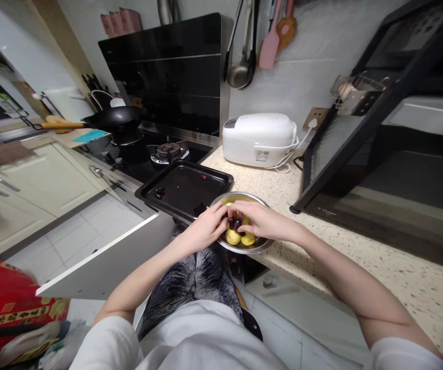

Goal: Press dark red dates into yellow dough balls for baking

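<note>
Dark piece (235,224) being handled over metal bowl (246,251)
By left hand (210,223) and right hand (259,218) it is being surrounded, fingers curled, clamping unclear, presumably for catching spills.

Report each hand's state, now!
Left hand: curled over the metal bowl; whether it grips anything can't be told.
Right hand: bent beside a dark round piece; grip can't be told.
</note>
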`<control>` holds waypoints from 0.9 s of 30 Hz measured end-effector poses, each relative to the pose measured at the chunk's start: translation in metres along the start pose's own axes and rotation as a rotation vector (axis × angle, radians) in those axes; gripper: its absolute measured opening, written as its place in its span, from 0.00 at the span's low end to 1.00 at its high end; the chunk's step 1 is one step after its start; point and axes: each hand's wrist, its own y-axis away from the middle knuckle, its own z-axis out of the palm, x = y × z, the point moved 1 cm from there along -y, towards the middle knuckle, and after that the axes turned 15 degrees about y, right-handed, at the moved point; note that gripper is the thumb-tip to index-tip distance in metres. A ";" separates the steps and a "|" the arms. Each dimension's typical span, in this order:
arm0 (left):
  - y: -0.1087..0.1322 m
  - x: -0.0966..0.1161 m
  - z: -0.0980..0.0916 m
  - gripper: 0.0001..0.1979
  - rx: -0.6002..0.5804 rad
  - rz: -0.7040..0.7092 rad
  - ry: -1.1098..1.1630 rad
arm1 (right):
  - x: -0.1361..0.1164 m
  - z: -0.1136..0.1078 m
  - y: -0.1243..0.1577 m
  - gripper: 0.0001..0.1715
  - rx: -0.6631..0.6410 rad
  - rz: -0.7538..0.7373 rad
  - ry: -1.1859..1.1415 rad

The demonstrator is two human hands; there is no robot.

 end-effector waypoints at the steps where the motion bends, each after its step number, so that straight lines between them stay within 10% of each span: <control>1: 0.000 0.001 0.002 0.08 -0.008 -0.002 0.016 | -0.001 -0.001 0.000 0.16 -0.001 0.007 -0.003; 18: -0.011 -0.007 0.015 0.21 0.071 0.011 0.261 | -0.001 -0.007 0.002 0.17 0.023 0.095 -0.070; 27: -0.023 -0.021 0.020 0.24 0.187 -0.154 0.820 | 0.014 -0.010 0.002 0.19 0.186 0.200 -0.379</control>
